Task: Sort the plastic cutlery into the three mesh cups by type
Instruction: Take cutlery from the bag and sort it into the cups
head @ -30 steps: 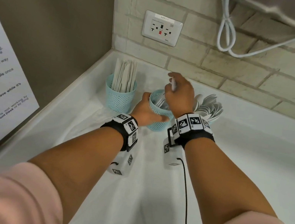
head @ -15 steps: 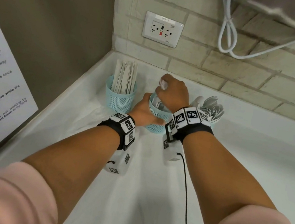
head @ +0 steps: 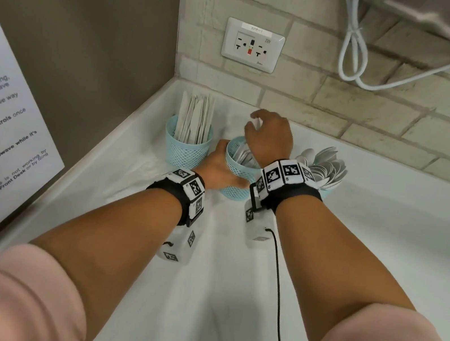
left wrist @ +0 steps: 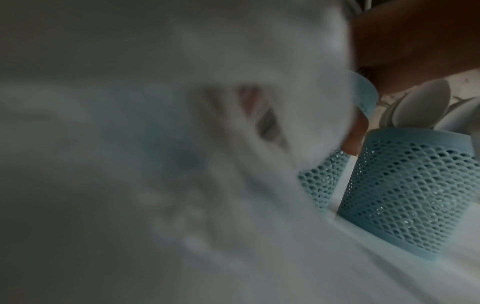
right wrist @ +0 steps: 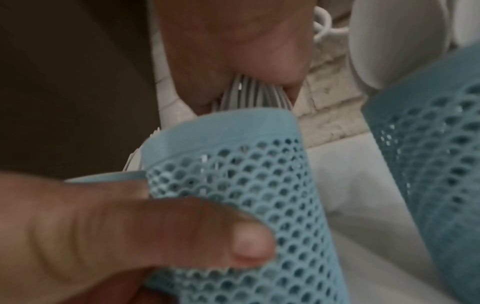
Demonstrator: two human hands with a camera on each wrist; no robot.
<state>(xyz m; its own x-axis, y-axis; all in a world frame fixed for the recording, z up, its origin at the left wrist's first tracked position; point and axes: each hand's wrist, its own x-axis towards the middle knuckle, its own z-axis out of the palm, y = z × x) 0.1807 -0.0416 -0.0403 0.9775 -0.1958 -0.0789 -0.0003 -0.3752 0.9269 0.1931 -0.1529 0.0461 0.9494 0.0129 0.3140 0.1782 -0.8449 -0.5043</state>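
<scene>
The right hand (head: pixel 270 142) pinches a bunch of forks (right wrist: pixel 249 94) standing up in the middle cup (head: pixel 237 186), straight below. The left hand (head: pixel 218 169) grips that cup.

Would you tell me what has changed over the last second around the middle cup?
The right hand has sunk toward the middle cup, lowering the bunch of forks it grips into the cup. The left hand holds that cup as before. The knife cup and spoon cup have not moved.
</scene>
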